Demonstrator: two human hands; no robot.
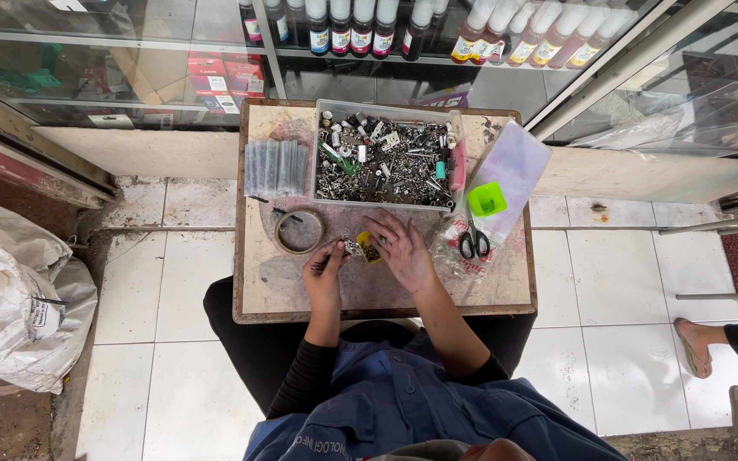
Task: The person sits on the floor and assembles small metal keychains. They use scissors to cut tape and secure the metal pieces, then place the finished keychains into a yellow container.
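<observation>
The left hand (325,271) is curled, its fingertips pinched on a small metal part (351,247) at the middle of the small table (260,290); the right hand (401,249) lies spread and flat, palm down, at about 3 o'clock from it, fingers resting on the tabletop beside a small yellow piece (370,248), gripping nothing that I can see. Judging by this, the work is picking over small parts, one piece at a time; the next move would call for a fine pinch and a steady wrist, since the bits are tiny and loose. At 12 o'clock from the hands stands a clear box (383,159) full of metal bits; at 10 o'clock lies a tape roll (299,230), with a bundle of small clear bags (276,166) beyond it; at 3 o'clock lie scissors (473,243), a green cup (487,199) and a plastic bag (514,166). A white sack (19,299) sits on the floor at 9 o'clock; another person's sandalled feet (711,350) show at 4 o'clock.
</observation>
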